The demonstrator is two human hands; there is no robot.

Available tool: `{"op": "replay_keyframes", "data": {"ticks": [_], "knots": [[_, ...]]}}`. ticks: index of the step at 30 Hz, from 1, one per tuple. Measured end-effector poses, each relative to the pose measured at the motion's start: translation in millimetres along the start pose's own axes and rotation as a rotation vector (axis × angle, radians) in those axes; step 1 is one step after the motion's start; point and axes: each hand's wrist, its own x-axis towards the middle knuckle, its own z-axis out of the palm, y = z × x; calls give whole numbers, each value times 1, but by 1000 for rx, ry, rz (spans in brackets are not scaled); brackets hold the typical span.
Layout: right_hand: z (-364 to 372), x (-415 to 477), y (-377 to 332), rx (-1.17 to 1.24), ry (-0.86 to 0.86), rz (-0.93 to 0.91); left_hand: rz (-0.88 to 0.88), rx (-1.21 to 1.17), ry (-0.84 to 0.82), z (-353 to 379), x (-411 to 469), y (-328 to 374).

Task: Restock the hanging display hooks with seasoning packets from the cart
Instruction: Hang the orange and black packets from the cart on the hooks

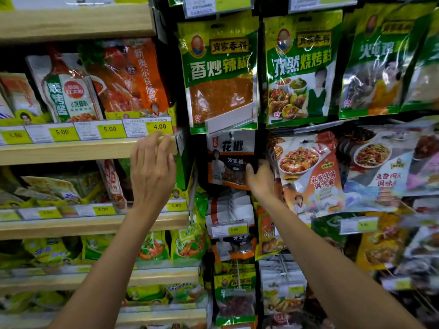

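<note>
A white, black and orange seasoning packet hangs on a display hook in the middle column, below a large green chili packet. My right hand grips this packet at its lower right corner, thumb on the front. My left hand is raised with relaxed fingers, its fingertips resting on the front edge of the wooden shelf just below the 4.00 price tag. It holds nothing. The cart is out of view.
Wooden shelves with bagged seasonings and yellow price tags fill the left. Hanging hooks on the right carry green packets, a tofu sauce packet and more rows below. A row of white packets hangs right under the held one.
</note>
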Motion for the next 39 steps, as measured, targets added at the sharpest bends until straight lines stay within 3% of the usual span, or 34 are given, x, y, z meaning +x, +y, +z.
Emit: {"op": "replay_keyframes", "data": {"ticks": [6,9,17,20,25,29,33,36,39], "knots": [[-46,-69,31,147,-49,-79,21,-253,-71,1,-35,77],[-89,-106,76,120,-10,-6,-91,-499,-312,-1,-70,142],[-233,-228,222,96,237,371,-586,-1095,-982,-29,-165,344],[-292,-285,266,36,312,520,-703,-1198,-1215,-50,-194,423],[-383,-360,329,-3,412,723,-799,-1240,-1455,-79,-237,541],[-443,-391,365,-2,493,860,-740,-1281,-1608,-93,-256,611],[-490,-400,388,17,591,930,-523,-1286,-1707,-84,-253,672],[-519,-396,408,34,664,982,-311,-1278,-1705,-62,-247,715],[-547,-383,435,36,732,1023,-212,-1294,-1689,-33,-241,762]]}}
